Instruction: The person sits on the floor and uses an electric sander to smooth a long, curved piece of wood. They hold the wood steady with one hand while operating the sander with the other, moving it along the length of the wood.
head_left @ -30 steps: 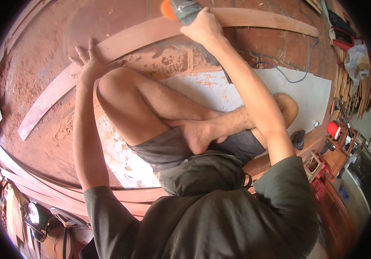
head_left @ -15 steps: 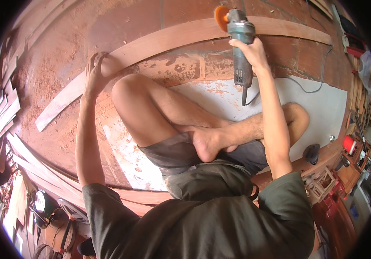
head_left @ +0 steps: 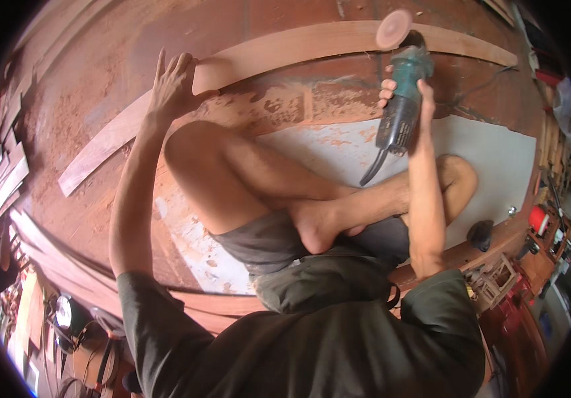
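Note:
A long, curved wooden strip [head_left: 285, 52] lies across the reddish-brown floor beyond my crossed legs. My left hand [head_left: 176, 86] is over its left part, fingers stretched out and thumb apart; whether the palm rests on the wood I cannot tell. My right hand [head_left: 425, 109] is wrapped around the body of a teal-and-black angle grinder [head_left: 405, 99]. The grinder is tilted, its round sanding disc [head_left: 393, 29] up at the far end with the flat face showing. That disc overlaps the strip's right part in view, apparently raised above it. A black cord [head_left: 373, 167] hangs from the near end.
A white sheet [head_left: 491, 149] dusted with shavings lies under my legs. Thin wood offcuts [head_left: 6, 169] are heaped at the left. Long wooden strips [head_left: 66, 255] lie at lower left. Tools and a small wooden frame [head_left: 494, 282] crowd the right side. Sawdust covers the floor.
The grinder has shifted right and nearer, and turned so its disc face shows. My left hand has moved right along the strip, its fingers now stretched outward.

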Demonstrator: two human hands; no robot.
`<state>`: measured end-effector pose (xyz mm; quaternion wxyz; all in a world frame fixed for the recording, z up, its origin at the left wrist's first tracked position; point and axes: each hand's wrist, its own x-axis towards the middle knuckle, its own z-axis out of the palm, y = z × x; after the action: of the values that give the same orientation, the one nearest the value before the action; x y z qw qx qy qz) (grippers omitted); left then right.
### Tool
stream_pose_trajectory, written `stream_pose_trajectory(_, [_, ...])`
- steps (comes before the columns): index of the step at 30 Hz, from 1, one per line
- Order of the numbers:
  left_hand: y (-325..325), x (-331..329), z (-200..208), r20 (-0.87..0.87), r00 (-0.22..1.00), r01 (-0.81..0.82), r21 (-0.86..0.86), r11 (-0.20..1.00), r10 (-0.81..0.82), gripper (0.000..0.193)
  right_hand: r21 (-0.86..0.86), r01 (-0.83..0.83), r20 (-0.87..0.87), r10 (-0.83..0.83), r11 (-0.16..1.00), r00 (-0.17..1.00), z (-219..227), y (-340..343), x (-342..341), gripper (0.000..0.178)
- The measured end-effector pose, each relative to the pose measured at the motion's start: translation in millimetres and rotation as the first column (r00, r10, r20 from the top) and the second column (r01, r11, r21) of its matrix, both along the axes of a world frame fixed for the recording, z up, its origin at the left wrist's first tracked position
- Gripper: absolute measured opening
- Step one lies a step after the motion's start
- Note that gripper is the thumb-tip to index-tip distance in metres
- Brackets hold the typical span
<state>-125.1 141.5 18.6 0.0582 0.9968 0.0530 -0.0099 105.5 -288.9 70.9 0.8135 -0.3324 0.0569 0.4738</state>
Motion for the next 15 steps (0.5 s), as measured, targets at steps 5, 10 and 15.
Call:
stream_pose_trajectory(5, [-34.1, 20.3, 23.8, 0.125, 0.99, -0.024, -0.325, 0.945, 0.068, 0.042, -0.209, 0.027, 0.098, -0.007, 0.977, 0.995, -7.9, -6.2, 1.7, 0.058])
stream_pose_trajectory(10, [-36.0, -20.4, 63.3, -0.625, 0.767, -0.325, -0.57, 0.754, -0.142, 0.042, -0.424, 0.088, 0.207, 0.001, 0.901, 0.978, 1.3, -21.9, 14.9, 0.053])
stream_pose_trajectory(15, [-2.7, -62.4, 74.6, -0.535, 0.845, -0.398, -0.638, 0.659, -0.007, 0.041, -0.515, 0.065, 0.166, 0.025, 0.855, 0.986, 0.7, -33.6, 23.7, 0.042])
